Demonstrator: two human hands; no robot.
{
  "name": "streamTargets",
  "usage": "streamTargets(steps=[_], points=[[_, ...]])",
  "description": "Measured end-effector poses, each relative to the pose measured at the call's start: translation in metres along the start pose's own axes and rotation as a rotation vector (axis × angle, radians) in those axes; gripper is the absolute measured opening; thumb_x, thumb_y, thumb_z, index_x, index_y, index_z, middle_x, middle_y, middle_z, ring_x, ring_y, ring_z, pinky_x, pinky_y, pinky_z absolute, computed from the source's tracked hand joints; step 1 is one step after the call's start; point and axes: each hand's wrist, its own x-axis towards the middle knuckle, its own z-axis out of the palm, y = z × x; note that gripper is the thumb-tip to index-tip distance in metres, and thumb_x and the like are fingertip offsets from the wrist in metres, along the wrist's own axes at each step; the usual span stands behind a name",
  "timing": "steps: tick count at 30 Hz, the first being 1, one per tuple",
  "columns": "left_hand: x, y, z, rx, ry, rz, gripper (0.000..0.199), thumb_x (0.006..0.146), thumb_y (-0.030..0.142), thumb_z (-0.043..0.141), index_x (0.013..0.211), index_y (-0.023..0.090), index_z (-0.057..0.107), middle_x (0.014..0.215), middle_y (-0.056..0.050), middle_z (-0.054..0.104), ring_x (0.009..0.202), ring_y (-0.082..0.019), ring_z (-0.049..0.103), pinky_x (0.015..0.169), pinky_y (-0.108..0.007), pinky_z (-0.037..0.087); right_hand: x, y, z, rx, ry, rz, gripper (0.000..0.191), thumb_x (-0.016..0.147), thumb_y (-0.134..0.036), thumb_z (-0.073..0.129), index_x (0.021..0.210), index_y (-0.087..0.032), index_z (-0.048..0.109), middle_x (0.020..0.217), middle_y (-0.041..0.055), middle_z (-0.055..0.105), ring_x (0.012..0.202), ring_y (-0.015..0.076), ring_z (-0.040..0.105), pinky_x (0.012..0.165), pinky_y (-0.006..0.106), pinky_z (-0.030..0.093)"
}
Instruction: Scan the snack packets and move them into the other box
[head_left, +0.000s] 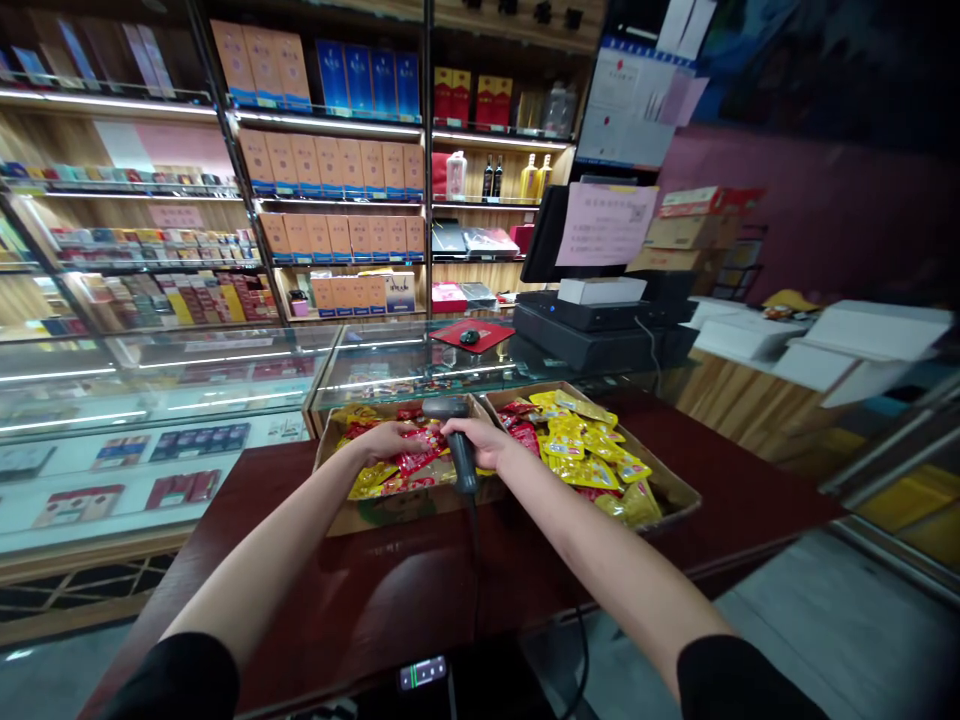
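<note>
My right hand [486,441] is wrapped around the handle of a dark grey barcode scanner [464,466], its head pointing left and its cable hanging down over the table edge. Beside it, my left hand [386,441] grips a red snack packet [421,452] above the left cardboard box [397,512]. Red and yellow packets fill that box. To the right stands a second open cardboard box [679,502], heaped with yellow packets [577,440] and some red ones. The fingertips of my left hand are partly hidden by the packet.
Both boxes rest on a dark red table [345,590]. Behind it are a glass display counter [225,375], a mouse [469,337] on a red mat [491,341], and a monitor [546,235]. White boxes [855,345] stand at right. A lit phone-like screen [422,674] lies below.
</note>
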Motion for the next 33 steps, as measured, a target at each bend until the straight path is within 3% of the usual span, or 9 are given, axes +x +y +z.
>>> streamTargets(steps=[4,8,12,15,21,26,29,33], points=[[0.016,0.001,0.007,-0.165,0.181,0.001,0.053,0.046,0.029,0.089,0.092,0.015,0.065,0.067,-0.001,0.067,0.052,-0.011,0.058,0.046,-0.018,0.041,-0.004,0.005,-0.012,0.131,0.05,-0.004,0.019,0.069,-0.004,0.055,0.082,-0.014,0.063,0.06,-0.0005,0.062,0.055,0.0107,0.055,0.068,0.03,0.055],[0.034,0.0,0.021,-0.578,0.332,-0.057,0.035,0.059,0.014,0.083,0.086,0.013,0.061,0.07,-0.003,0.067,0.054,-0.01,0.061,0.052,-0.018,0.047,-0.015,0.007,-0.014,0.324,0.1,-0.041,0.018,0.07,-0.006,0.054,0.084,-0.012,0.063,0.061,0.0002,0.06,0.055,0.0102,0.056,0.071,0.031,0.056],[0.044,0.001,0.045,-0.883,0.297,-0.131,0.013,0.074,0.01,0.071,0.081,0.012,0.06,0.069,-0.005,0.067,0.058,-0.011,0.063,0.062,-0.021,0.052,-0.019,0.014,-0.004,0.464,0.163,-0.123,0.016,0.07,-0.008,0.055,0.083,-0.011,0.064,0.064,0.0014,0.06,0.06,0.011,0.058,0.072,0.027,0.056],[0.047,0.003,0.056,-0.99,0.206,-0.096,0.006,0.08,0.011,0.065,0.083,0.012,0.061,0.07,-0.005,0.067,0.061,-0.012,0.065,0.067,-0.024,0.054,-0.018,0.02,0.002,0.537,0.194,-0.158,0.016,0.071,-0.011,0.055,0.084,-0.012,0.065,0.067,0.0028,0.061,0.065,0.0125,0.06,0.072,0.026,0.056],[0.049,-0.001,0.046,-0.761,0.175,0.071,0.02,0.074,0.017,0.072,0.091,0.012,0.063,0.08,-0.007,0.07,0.065,-0.015,0.067,0.066,-0.029,0.055,-0.029,0.028,-0.002,0.458,0.244,-0.183,0.013,0.07,-0.015,0.061,0.083,-0.013,0.061,0.072,0.0038,0.063,0.073,0.0155,0.064,0.072,0.031,0.057],[0.051,-0.01,0.03,-0.645,0.124,0.155,0.038,0.063,0.026,0.082,0.094,0.013,0.064,0.085,-0.008,0.071,0.069,-0.017,0.068,0.066,-0.03,0.056,-0.049,0.041,0.005,0.155,0.147,-0.252,0.027,0.069,-0.027,0.07,0.091,-0.017,0.058,0.077,0.0022,0.065,0.06,0.0153,0.065,0.052,0.03,0.056],[0.054,-0.014,0.026,-0.685,0.14,0.182,0.039,0.06,0.027,0.083,0.093,0.014,0.066,0.091,-0.008,0.071,0.075,-0.016,0.068,0.068,-0.025,0.055,-0.054,0.057,0.018,-0.089,0.198,-0.304,0.028,0.07,-0.038,0.069,0.081,-0.016,0.056,0.067,-0.0002,0.061,0.043,0.0109,0.057,0.036,0.022,0.046],[0.058,-0.017,0.021,-0.651,0.179,0.182,0.041,0.06,0.03,0.083,0.095,0.014,0.069,0.091,-0.008,0.072,0.073,-0.014,0.068,0.064,-0.021,0.053,-0.055,0.079,0.035,-0.243,0.3,-0.338,0.024,0.072,-0.038,0.065,0.07,-0.017,0.052,0.045,-0.0058,0.05,0.03,0.0073,0.042,0.03,0.018,0.036]])
